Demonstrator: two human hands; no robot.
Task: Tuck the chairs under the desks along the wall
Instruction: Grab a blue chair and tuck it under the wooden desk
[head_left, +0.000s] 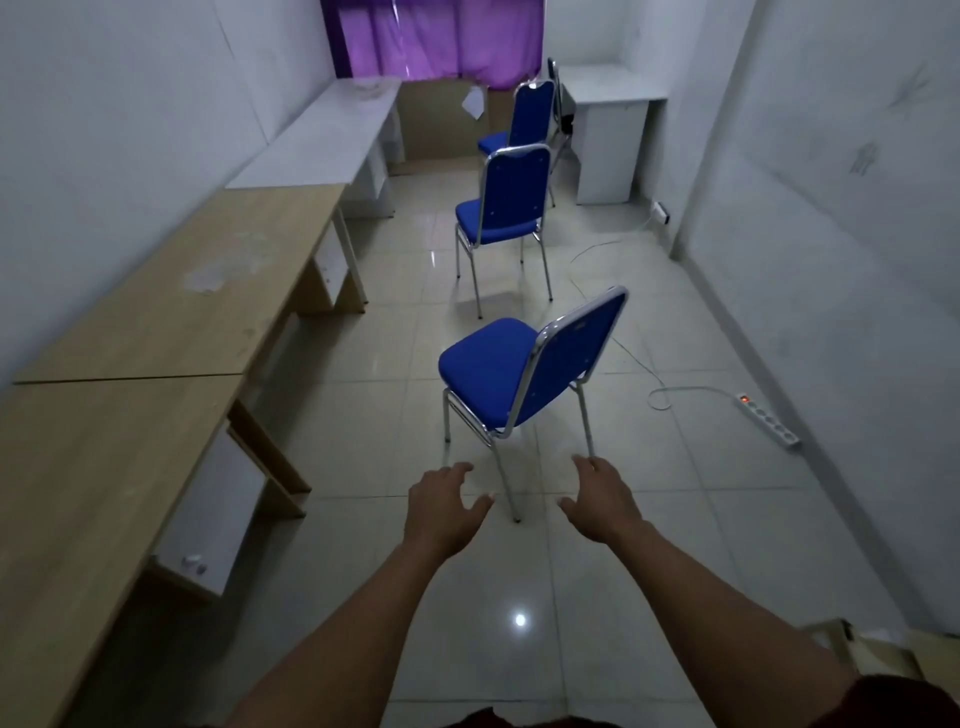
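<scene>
Three blue padded chairs with chrome frames stand in a row down the middle of the room, all away from the desks. The nearest chair (524, 369) faces left, its backrest on the right. A second chair (504, 208) and a third chair (524, 117) stand farther back. Wooden desks (156, 322) line the left wall, followed by white desks (322, 140). My left hand (441, 506) and my right hand (602, 501) are stretched out side by side with fingers spread, empty, just short of the nearest chair's rear legs.
A white power strip (768, 418) with a lit switch lies on the tiled floor at the right, its cable running back along the floor. Another white desk (610, 109) stands at the far right corner. Purple curtains (431, 36) hang at the back.
</scene>
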